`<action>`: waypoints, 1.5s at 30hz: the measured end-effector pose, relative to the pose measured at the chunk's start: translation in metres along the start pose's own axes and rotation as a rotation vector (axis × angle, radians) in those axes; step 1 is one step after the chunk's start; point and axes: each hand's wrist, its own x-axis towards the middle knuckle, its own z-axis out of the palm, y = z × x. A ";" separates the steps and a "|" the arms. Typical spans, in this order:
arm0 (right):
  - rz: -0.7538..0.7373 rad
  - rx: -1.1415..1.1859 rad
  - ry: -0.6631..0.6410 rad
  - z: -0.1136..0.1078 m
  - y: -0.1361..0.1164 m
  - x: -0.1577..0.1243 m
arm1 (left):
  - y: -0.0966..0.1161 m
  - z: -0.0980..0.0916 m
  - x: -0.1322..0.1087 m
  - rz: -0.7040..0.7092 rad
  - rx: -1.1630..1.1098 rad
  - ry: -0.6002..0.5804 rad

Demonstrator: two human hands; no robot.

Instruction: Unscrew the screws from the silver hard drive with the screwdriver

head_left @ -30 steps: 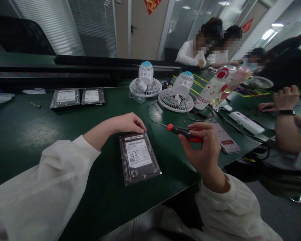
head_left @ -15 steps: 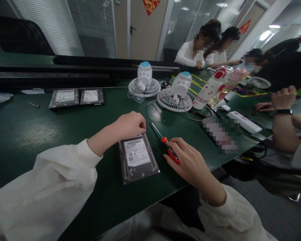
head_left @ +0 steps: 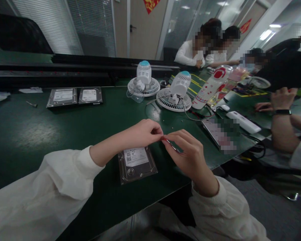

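My right hand (head_left: 188, 150) is closed around a screwdriver (head_left: 174, 146), and only a short stretch of it shows between the fingers. My left hand (head_left: 147, 132) is in a pinch, its fingertips touching those of my right hand. Whatever lies in that pinch is too small or hidden to make out. Below my left wrist a hard drive (head_left: 137, 167) lies flat, label up, its far end covered by the hand. A few small screws (head_left: 163, 120) are scattered on the green table (head_left: 85, 134) beyond my hands.
Two more hard drives (head_left: 90, 96) lie at the back left, near a small bolt-like piece (head_left: 32, 104). Two white fans (head_left: 174, 100) rest face down at the back. Bottles (head_left: 212, 87), a phone-like slab (head_left: 214, 130) and a power strip (head_left: 243, 121) stand right. A co-worker's arm (head_left: 283, 127) is beyond.
My left hand has left the hard drive's far edge and moved right to meet my right hand. The screwdriver, earlier pointing away with its shaft in view, is now mostly hidden in my right hand.
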 end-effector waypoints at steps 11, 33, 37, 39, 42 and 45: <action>0.103 -0.007 0.066 0.008 0.004 0.001 | 0.000 0.006 0.002 -0.071 -0.168 0.046; 0.310 -0.065 -0.441 0.042 0.128 0.048 | 0.020 0.003 -0.044 -0.093 0.377 0.225; 0.262 -0.083 -0.467 0.052 0.139 0.039 | 0.016 0.012 -0.073 -0.079 0.566 0.166; 0.252 -0.084 -0.421 0.048 0.141 0.038 | 0.017 0.022 -0.086 -0.054 0.659 0.189; 0.227 -0.104 -0.311 0.032 0.136 0.037 | 0.023 0.041 -0.103 0.033 0.778 0.234; 0.102 -0.122 -0.259 0.010 0.119 0.027 | 0.031 0.061 -0.112 0.113 0.916 0.264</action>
